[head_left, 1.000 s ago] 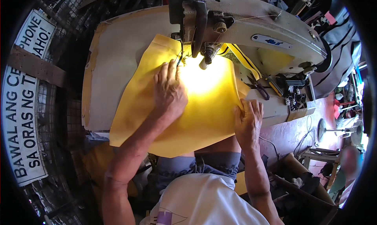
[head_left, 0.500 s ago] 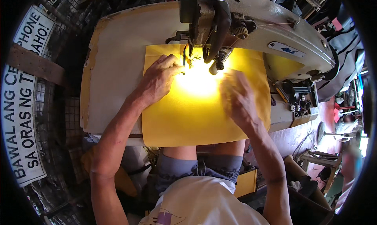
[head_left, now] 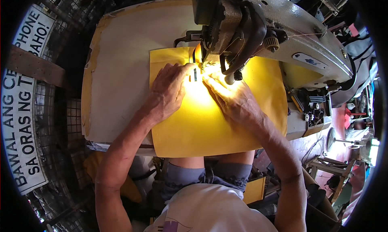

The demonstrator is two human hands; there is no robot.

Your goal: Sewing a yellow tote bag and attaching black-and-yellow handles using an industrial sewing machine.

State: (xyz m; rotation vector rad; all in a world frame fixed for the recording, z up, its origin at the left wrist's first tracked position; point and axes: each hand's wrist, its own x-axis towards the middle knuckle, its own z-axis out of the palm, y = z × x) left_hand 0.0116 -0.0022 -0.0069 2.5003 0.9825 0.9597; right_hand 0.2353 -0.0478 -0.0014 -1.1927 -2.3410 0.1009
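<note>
A yellow sheet (head_left: 190,137) lies under the needle area of a grey industrial sewing machine (head_left: 299,44), brightly lit around the needle. My left hand (head_left: 165,92) is on the sheet just left of that area, fingers bent and drawn together; what their tips hold, if anything, is hidden. A short narrow dark strip (head_left: 195,74) shows beside them. My right hand (head_left: 234,100) lies on the sheet right of the needle, fingers stretched toward it and partly lost in the glare.
The pale worktable (head_left: 113,70) extends left of the sheet. At its right are an orange-and-black tool (head_left: 297,100) and a small tray of metal parts (head_left: 313,116). A wire-grid wall (head_left: 74,118) with a sign stands left; a fan (head_left: 331,139) is farther right.
My right hand moved from the sheet's right edge inward beside the needle. The sheet turned straighter. My left hand shifted left a little, its fingers now bent. The view shifted slightly.
</note>
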